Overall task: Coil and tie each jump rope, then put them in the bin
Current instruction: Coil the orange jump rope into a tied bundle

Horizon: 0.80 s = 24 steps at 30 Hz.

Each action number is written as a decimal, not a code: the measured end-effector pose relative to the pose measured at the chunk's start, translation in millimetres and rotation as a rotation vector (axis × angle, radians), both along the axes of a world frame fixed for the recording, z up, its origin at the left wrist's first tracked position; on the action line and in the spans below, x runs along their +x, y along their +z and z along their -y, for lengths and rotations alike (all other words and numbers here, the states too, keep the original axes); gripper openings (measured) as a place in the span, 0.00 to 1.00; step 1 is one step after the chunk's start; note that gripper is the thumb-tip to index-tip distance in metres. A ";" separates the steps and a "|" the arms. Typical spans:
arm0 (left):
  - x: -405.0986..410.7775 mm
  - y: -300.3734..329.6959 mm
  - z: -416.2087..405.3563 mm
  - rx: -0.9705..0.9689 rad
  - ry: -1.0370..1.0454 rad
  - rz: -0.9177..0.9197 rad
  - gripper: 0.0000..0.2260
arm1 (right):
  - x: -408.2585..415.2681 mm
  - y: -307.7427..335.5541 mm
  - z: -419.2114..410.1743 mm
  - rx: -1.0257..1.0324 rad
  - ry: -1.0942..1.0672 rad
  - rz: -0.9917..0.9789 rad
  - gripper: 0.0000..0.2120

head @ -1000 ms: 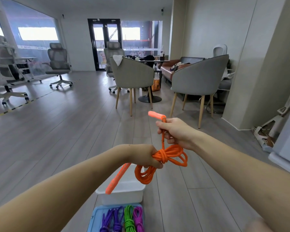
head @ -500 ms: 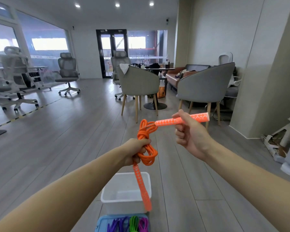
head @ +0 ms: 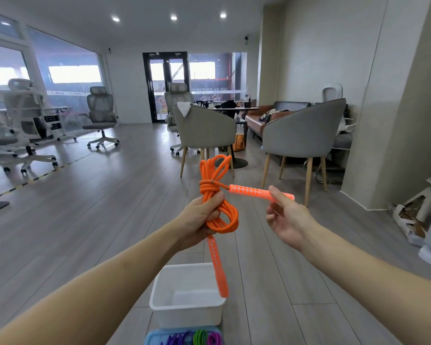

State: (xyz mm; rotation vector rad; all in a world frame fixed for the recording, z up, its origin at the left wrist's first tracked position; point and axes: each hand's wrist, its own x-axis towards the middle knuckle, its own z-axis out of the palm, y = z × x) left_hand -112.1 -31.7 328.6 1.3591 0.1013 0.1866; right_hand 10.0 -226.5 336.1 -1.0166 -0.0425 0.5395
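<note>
An orange jump rope (head: pixel 223 221) is coiled into a bundle with wraps around its middle. My left hand (head: pixel 197 220) grips the bundle just below the wraps, at chest height. One patterned orange handle (head: pixel 249 191) sticks out level to the right, and my right hand (head: pixel 288 219) pinches its far end with thumb on top. The other handle (head: pixel 218 267) hangs straight down over the white bin (head: pixel 184 308) on the floor below. The bin looks empty.
A blue tray (head: pixel 153 336) at the bottom edge holds purple, green and pink coiled ropes (head: pixel 199 337). Two grey armchairs (head: pixel 301 130) and a table stand ahead, office chairs (head: pixel 100 113) at left, a wall and leaning gear at right.
The bundle turned upright and rose in my left hand. My right hand swung its handle from pointing up to level and pulled it rightward; the other handle now hangs down over the bin.
</note>
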 end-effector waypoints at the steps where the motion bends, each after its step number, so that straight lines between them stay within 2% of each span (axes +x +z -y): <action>1: 0.3 1.6 1.6 -0.005 -0.001 0.017 0.13 | 0.5 -1.2 -3.0 0.024 0.009 -0.021 0.13; 3: 0.7 5.5 5.0 -0.023 -0.008 0.044 0.12 | 0.1 -4.9 -6.3 0.054 0.056 0.012 0.16; 5: 0.0 10.5 8.2 -0.072 -0.012 0.081 0.12 | -2.9 -9.0 -4.3 -0.007 0.122 0.186 0.19; 7: -1.4 16.5 9.0 -0.149 -0.007 0.116 0.11 | -6.1 -12.9 0.2 -0.222 0.192 0.512 0.14; 10: -4.1 21.6 6.0 -0.163 -0.039 0.124 0.12 | -4.4 -20.9 -0.3 -0.611 0.167 0.979 0.05; 12: -5.0 21.3 6.1 -0.112 -0.062 0.097 0.14 | -4.5 -24.9 -4.3 -0.871 0.072 1.191 0.07; 13: -5.4 20.5 7.7 -0.084 -0.070 0.079 0.14 | -7.0 -22.9 -5.5 -0.930 0.029 1.233 0.08; 16: -4.7 18.1 18.2 0.019 -0.102 0.045 0.14 | -11.3 -17.3 -10.7 -0.842 -0.015 1.155 0.09; 19: -0.9 14.7 25.3 0.066 -0.139 0.051 0.11 | -19.2 -13.0 -15.4 -0.750 0.117 0.986 0.17; 22: 2.9 12.3 25.6 0.048 -0.124 0.079 0.11 | -27.0 -10.8 -16.9 -0.554 0.291 0.752 0.08; 24: 3.5 12.1 24.9 0.046 -0.107 0.092 0.13 | -29.5 -9.9 -14.4 -0.510 0.349 0.719 0.07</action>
